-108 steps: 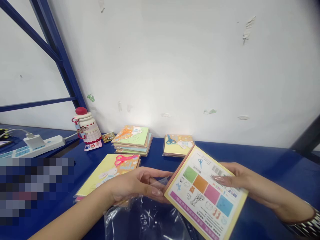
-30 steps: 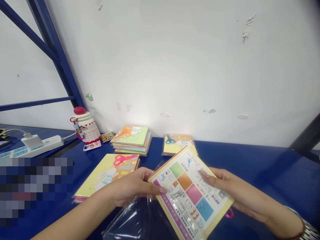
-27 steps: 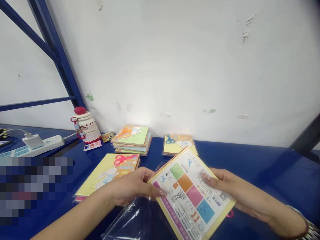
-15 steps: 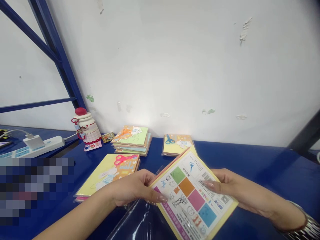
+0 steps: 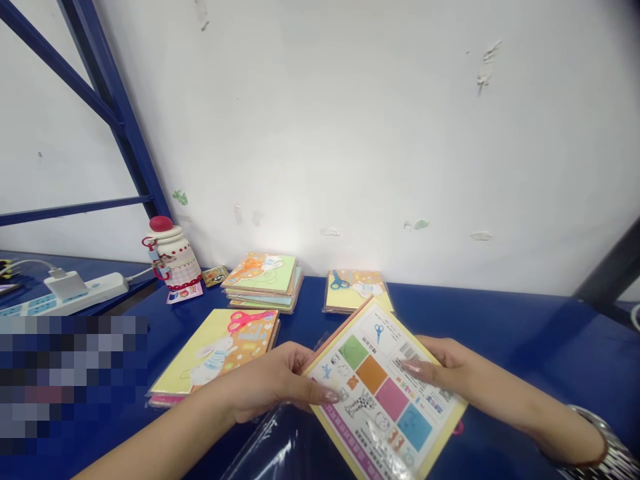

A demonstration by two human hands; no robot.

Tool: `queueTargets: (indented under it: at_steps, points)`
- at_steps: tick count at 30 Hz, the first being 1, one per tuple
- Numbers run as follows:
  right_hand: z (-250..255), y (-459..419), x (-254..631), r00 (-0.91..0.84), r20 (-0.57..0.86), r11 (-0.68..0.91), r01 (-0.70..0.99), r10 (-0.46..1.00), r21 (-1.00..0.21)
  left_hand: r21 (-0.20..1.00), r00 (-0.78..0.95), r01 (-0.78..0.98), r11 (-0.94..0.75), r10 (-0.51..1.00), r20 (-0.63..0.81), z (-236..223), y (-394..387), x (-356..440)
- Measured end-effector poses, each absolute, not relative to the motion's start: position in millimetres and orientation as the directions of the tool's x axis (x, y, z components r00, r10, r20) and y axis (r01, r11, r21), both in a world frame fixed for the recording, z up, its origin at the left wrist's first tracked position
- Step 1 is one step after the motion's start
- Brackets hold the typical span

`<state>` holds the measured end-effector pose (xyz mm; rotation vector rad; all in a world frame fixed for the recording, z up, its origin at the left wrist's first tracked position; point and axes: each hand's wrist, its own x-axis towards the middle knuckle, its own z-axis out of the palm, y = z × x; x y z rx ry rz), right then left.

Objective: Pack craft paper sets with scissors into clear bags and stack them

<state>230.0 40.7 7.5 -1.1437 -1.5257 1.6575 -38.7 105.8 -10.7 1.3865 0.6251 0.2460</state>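
My right hand (image 5: pixel 445 373) grips the far right edge of a square yellow paper-craft pack (image 5: pixel 380 393), printed back side up with four coloured squares. My left hand (image 5: pixel 273 387) pinches the pack's left corner together with the mouth of a clear plastic bag (image 5: pixel 280 447) that lies below it near the bottom edge. The pack tilts toward me above the blue table (image 5: pixel 525 340). A bit of pink shows under the pack's right corner.
On the table lie a yellow pack with pink scissors (image 5: pixel 220 347), a stack of packs (image 5: pixel 265 280) and a single pack (image 5: pixel 353 290) by the white wall. A red-capped bottle (image 5: pixel 173 257) and a white power strip (image 5: pixel 65 293) stand at the left.
The pack has shifted left toward my left hand and its near end has dropped over the bag's mouth. Both hands keep their hold.
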Motion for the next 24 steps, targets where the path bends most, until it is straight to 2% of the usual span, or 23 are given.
queueTargets:
  at_steps: [7,17,24]
  points:
    - [13,35,235,-0.51,-0.208,-0.157,0.142,0.835,-0.977,0.965,0.838,0.217,0.148,0.479,-0.262,0,103,-39]
    - [31,30,239,-0.518,-0.235,-0.189,0.14,0.822,-0.972,0.965,0.864,0.235,0.119,0.43,-0.264,-1,100,-39]
    - [18,33,235,-0.507,-0.247,-0.18,0.177,0.826,-0.968,0.964,0.859,0.18,0.194,0.446,-0.25,-5,92,-31]
